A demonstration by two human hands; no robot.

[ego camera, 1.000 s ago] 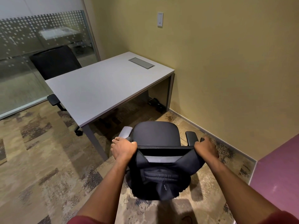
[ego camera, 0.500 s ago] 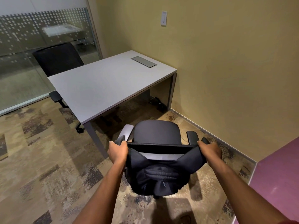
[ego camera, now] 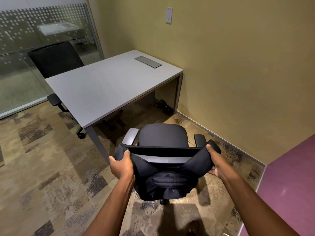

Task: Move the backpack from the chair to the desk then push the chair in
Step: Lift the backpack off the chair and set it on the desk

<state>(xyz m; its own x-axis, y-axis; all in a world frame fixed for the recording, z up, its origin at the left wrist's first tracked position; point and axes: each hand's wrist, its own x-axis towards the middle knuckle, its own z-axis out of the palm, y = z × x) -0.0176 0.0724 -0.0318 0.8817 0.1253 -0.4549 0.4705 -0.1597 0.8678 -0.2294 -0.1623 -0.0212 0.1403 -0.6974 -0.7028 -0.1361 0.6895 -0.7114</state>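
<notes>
A black office chair (ego camera: 162, 135) stands just in front of the grey desk (ego camera: 105, 87), its seat facing the desk corner. A black backpack (ego camera: 167, 183) hangs behind the chair's backrest, with its shoulder straps looped over the two top corners. My left hand (ego camera: 121, 166) is closed on the left strap at the backrest's left corner. My right hand (ego camera: 215, 162) is closed on the right strap at the right corner. The straps are stretched outward on both sides. The backpack's lower part is hidden behind its own bulk.
A second black chair (ego camera: 56, 60) sits at the desk's far side before a glass partition (ego camera: 42, 31). A metal cable cover (ego camera: 148, 62) lies in the desktop. A yellow wall (ego camera: 238, 65) runs along the right, a purple surface (ego camera: 289, 176) at lower right. Patterned carpet lies to the left.
Both hands slid from the top of the backrest down and outward onto the backpack straps, spreading them wider. The chair stays where it was.
</notes>
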